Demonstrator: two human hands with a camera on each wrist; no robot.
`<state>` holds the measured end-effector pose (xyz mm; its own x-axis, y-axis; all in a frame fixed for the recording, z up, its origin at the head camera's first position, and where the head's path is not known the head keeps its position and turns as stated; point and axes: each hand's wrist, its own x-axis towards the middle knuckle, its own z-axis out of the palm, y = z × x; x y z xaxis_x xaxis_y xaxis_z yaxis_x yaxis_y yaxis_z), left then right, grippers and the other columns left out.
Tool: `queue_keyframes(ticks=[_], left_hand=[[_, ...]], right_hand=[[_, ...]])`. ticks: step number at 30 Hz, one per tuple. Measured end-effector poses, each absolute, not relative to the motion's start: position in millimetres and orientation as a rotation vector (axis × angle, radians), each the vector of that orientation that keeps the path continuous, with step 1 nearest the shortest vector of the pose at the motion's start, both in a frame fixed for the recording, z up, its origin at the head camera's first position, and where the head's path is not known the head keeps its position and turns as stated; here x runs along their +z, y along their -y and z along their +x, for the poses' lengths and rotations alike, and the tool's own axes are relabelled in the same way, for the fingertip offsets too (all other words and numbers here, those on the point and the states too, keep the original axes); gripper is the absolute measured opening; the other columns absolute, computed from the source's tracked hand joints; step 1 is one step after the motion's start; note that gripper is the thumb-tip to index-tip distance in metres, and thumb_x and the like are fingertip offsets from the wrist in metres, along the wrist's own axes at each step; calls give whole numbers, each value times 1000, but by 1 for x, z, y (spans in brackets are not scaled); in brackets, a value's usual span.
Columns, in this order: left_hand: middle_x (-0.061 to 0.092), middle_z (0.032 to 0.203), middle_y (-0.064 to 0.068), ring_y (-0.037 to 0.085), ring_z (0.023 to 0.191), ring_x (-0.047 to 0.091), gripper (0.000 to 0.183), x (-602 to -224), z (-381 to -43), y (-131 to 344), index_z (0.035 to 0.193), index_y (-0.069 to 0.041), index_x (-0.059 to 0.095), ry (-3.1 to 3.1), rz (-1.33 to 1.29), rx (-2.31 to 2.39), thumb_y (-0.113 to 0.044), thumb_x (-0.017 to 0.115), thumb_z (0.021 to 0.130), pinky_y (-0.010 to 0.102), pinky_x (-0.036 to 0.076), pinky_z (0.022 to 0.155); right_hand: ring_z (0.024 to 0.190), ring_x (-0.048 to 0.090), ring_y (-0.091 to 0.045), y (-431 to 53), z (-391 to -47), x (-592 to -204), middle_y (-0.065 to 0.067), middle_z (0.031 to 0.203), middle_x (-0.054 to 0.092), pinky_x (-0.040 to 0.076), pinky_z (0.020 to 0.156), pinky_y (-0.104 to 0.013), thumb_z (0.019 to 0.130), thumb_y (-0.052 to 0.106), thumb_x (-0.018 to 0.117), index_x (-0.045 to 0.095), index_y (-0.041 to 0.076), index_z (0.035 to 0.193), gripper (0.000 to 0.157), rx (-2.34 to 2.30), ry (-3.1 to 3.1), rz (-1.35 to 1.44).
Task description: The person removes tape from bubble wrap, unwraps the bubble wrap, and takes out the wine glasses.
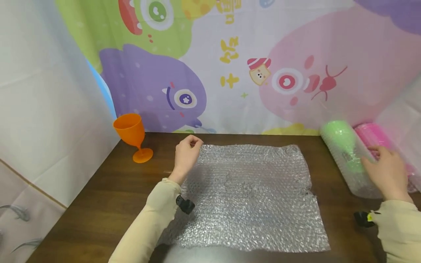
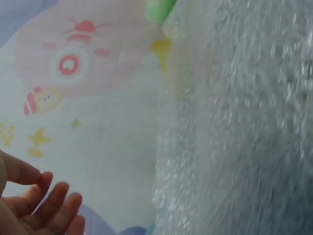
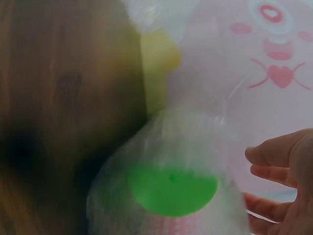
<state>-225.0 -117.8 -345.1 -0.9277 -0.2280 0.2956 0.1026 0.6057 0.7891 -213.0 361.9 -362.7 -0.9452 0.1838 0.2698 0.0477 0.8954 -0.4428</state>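
Note:
A sheet of bubble wrap [image 1: 253,197] lies spread on the dark wooden table. My left hand [image 1: 189,153] is beside its far left corner, thumb and forefinger close together; in the left wrist view the loosely bent fingers [image 2: 56,205] show no wrap between them. At the right, a green goblet [image 1: 342,137] lies on its side inside bubble wrap, and a pink one [image 1: 373,135], also wrapped, lies beside it. My right hand [image 1: 388,168] is over these bundles with fingers apart and slightly bent. Whether it touches them is unclear because of blur.
An unwrapped orange goblet [image 1: 129,129] stands upright at the table's back left. A curtain with cartoon monsters [image 1: 230,102] hangs along the back edge. White cloth [image 1: 49,91] covers the left side. Bare wood [image 1: 108,204] shows left of the sheet.

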Motion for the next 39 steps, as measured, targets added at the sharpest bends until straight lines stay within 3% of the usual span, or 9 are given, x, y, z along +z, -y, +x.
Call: queue_keyframes(ticks=[3, 6, 12, 17, 24, 29, 33, 36, 39], left_hand=[[64, 81, 4, 18, 70, 55, 15, -348, -225, 107, 84, -11, 64, 2452, 80, -1397, -20, 52, 87, 28, 41, 61], [64, 79, 5, 17, 70, 57, 16, -352, -226, 98, 85, -6, 63, 2431, 62, -1599, -18, 53, 86, 30, 47, 65], [65, 82, 10, 21, 74, 63, 15, -355, -228, 85, 85, -2, 62, 2396, 84, -1801, -14, 54, 86, 37, 51, 77], [65, 77, 8, 17, 70, 62, 13, -356, -230, 80, 82, -5, 63, 2412, 70, -1700, -14, 55, 85, 33, 52, 71], [66, 79, 8, 17, 72, 62, 14, -355, -231, 79, 83, -6, 63, 2421, 56, -1711, -16, 55, 86, 30, 51, 69], [66, 80, 7, 18, 73, 62, 14, -356, -231, 80, 83, -7, 63, 2464, 70, -1697, -18, 55, 86, 31, 49, 70], [65, 81, 8, 20, 76, 62, 15, -358, -232, 78, 85, -5, 63, 2489, 43, -1758, -18, 55, 87, 36, 49, 75], [64, 82, 7, 19, 77, 62, 17, -359, -232, 75, 88, -4, 63, 2537, 23, -1760, -19, 54, 88, 35, 49, 75], [64, 83, 6, 20, 79, 62, 17, -358, -231, 74, 88, -5, 62, 2571, 3, -1758, -20, 53, 89, 36, 49, 76]], right_hand=[[102, 35, -55, -370, -214, -365, -39, 118, 37, 33, 72, -62, 90, 33, 49, 36, -8, 129, 58, 588, 2817, -198], [101, 34, -58, -375, -216, -366, -42, 120, 31, 34, 68, -64, 89, 44, 48, 27, -7, 135, 72, 586, 2873, -223], [99, 30, -62, -381, -219, -370, -49, 119, 21, 33, 70, -68, 85, 55, 48, 7, -20, 134, 99, 607, 2937, -298], [92, 37, -62, -386, -227, -374, -49, 112, 28, 39, 62, -62, 85, 57, 47, 21, -28, 124, 96, 578, 2982, -248], [73, 52, -52, -388, -236, -376, -43, 95, 48, 41, 45, -42, 80, 59, 54, 43, -23, 106, 86, 571, 2972, -116], [77, 50, -55, -387, -238, -379, -45, 98, 46, 43, 51, -46, 80, 60, 53, 42, -25, 108, 90, 571, 2996, -107], [84, 47, -61, -387, -239, -379, -51, 107, 39, 45, 55, -51, 84, 60, 44, 32, -30, 115, 96, 591, 3101, -101], [97, 35, -67, -386, -239, -377, -57, 116, 22, 42, 70, -62, 87, 63, 33, 11, -33, 123, 105, 676, 3231, -103], [103, 20, -71, -387, -239, -375, -59, 118, 5, 30, 83, -69, 87, 65, 26, -10, -33, 121, 110, 770, 3325, -121]])
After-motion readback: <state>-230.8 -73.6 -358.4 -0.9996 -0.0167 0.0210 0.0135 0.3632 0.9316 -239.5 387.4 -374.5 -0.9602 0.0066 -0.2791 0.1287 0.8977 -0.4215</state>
